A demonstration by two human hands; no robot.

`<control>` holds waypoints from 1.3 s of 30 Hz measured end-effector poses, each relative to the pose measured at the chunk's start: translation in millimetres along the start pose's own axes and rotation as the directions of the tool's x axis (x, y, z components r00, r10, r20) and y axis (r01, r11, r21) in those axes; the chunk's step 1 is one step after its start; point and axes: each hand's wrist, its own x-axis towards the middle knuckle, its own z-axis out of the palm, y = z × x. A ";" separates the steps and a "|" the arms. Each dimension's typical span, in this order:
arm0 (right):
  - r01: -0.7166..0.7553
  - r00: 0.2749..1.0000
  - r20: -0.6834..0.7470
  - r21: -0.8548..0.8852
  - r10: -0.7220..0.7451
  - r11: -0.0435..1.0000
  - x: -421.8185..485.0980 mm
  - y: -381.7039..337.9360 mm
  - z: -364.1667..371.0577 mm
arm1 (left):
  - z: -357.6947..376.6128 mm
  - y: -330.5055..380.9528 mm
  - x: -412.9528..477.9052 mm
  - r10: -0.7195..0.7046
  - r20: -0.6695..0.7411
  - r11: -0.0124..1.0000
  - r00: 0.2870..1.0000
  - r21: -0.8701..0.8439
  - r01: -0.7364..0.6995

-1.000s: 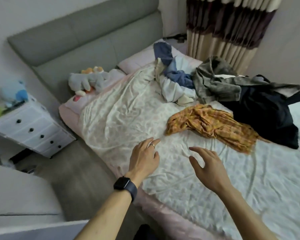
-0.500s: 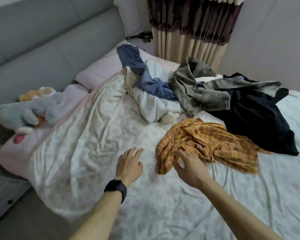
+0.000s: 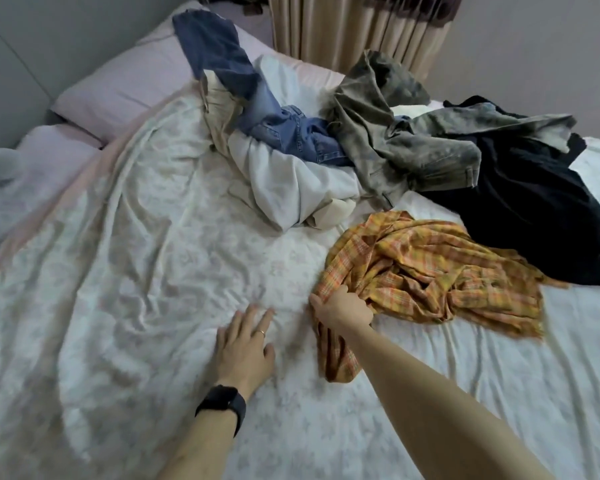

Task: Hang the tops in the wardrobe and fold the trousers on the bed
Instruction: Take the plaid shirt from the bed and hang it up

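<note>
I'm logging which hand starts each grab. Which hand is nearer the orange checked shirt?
Right. The right hand grips the near-left edge of the orange checked shirt; the left hand rests flat on the bedsheet to the shirt's left, apart from it.

Bare forearms (image 3: 426, 407); black smartwatch (image 3: 222, 405) at left wrist, thin ring (image 3: 262, 332) on left hand (image 3: 245, 353).

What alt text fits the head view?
A person's right hand grips the near edge of a crumpled orange plaid garment on a bed, while the left hand rests open on it. Behind lie blue jeans, a white garment, a grey-green garment and a black garment.
</note>
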 end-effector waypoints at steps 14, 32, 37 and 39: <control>0.415 0.861 -0.415 0.235 -0.296 0.879 -143.5 126.7 -108.8 | -113.3 42.9 -39.2 0.058 0.170 0.983 0.984 -0.184 -0.026; 0.852 0.521 -0.397 0.185 -0.756 0.490 -417.2 337.1 -360.1 | -239.1 330.1 -320.3 0.325 -0.501 0.758 0.802 -0.369 -0.538; 0.837 0.426 -0.341 -0.205 -0.838 0.508 -440.7 350.9 -390.6 | -301.8 282.0 -445.7 0.019 -0.638 0.733 0.770 -0.515 -0.444; 0.866 0.298 -0.332 -0.301 -0.895 0.400 -457.9 335.2 -382.6 | -315.8 270.6 -500.3 -0.050 -0.666 0.772 0.744 -0.498 -0.395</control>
